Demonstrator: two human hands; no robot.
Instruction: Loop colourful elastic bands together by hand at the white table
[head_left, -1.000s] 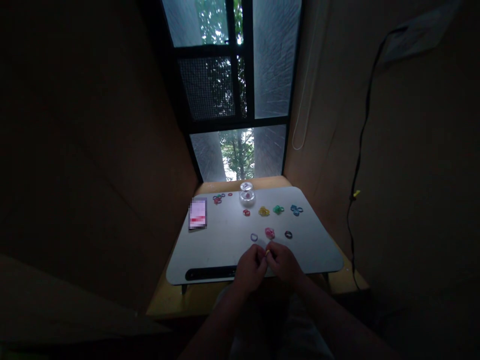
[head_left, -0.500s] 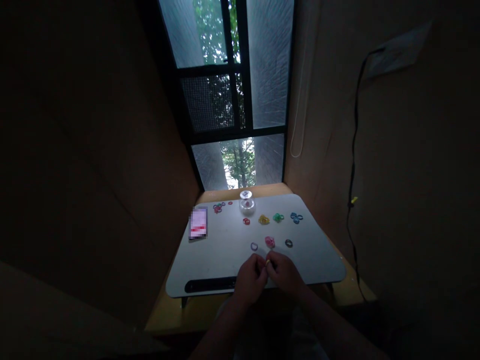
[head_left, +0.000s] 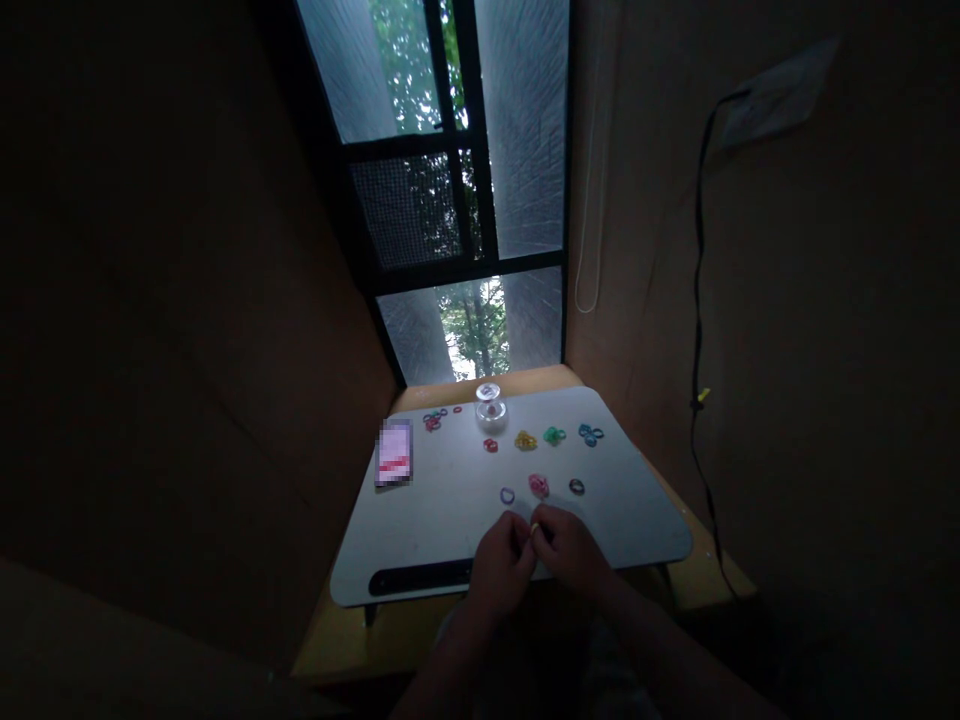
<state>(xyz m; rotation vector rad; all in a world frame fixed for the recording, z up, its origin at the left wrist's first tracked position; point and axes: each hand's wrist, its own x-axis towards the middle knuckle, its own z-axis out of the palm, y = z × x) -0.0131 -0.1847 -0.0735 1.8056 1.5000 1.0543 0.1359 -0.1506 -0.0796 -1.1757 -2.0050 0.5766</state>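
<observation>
My left hand [head_left: 504,555] and my right hand [head_left: 564,545] meet over the front edge of the white lap table [head_left: 442,510]. Both are closed, fingertips pinched together. A tiny pale yellow bit shows at the right fingertips; what it is, and whatever else they hold, is too small to make out. Just beyond the hands lie a purple loop [head_left: 508,495], a pile of pink loops [head_left: 538,486] and dark loops [head_left: 576,487], which look like small elastic bands. Farther back are red loops [head_left: 490,445], yellow loops [head_left: 526,440], green loops [head_left: 554,435] and blue loops [head_left: 591,435].
A clear round container [head_left: 491,412] stands at the back of the table. Mixed coloured loops [head_left: 433,421] lie at back left, near a blurred pink-white card or packet [head_left: 394,452]. A black slot [head_left: 420,577] runs along the front left. A cable [head_left: 699,300] hangs down the right wall.
The view has shifted slightly, so the window and wall appear a little farther left. My hands stay pinched together in nearly the same place, and the loops lie as before.
</observation>
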